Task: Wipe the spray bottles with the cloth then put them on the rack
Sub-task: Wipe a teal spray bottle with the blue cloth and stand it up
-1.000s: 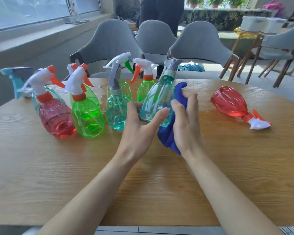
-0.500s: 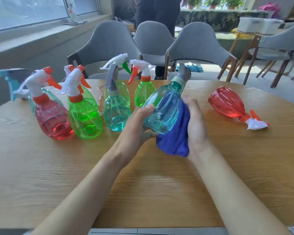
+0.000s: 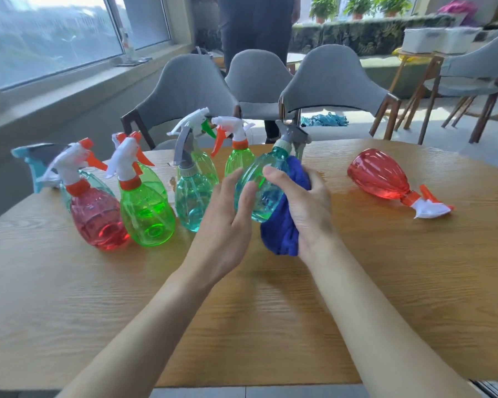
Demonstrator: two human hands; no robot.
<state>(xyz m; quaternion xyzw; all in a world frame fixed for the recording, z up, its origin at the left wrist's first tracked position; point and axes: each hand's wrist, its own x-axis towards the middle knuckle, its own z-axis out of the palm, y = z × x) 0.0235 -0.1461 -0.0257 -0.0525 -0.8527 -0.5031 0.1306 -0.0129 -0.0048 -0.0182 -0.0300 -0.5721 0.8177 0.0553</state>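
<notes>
Left hand (image 3: 227,225): fingers nearly straight, tips resting on the teal bottle (image 3: 263,202). Right hand (image 3: 308,208): curled round the bottle with the blue cloth (image 3: 282,234) between palm and wall, thumb on bare plastic. The bottle is at frame centre, above the table (image 3: 270,311). Judged light, thin-walled and slick; grip the belly, not the trigger.

Tilted teal spray bottle (image 3: 263,186) against bunched blue cloth (image 3: 285,228), above table.

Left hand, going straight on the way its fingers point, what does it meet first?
The teal bottle, held in the cloth by the right hand; the left hand seems to touch it at the fingertips, though depth is unclear.
</notes>
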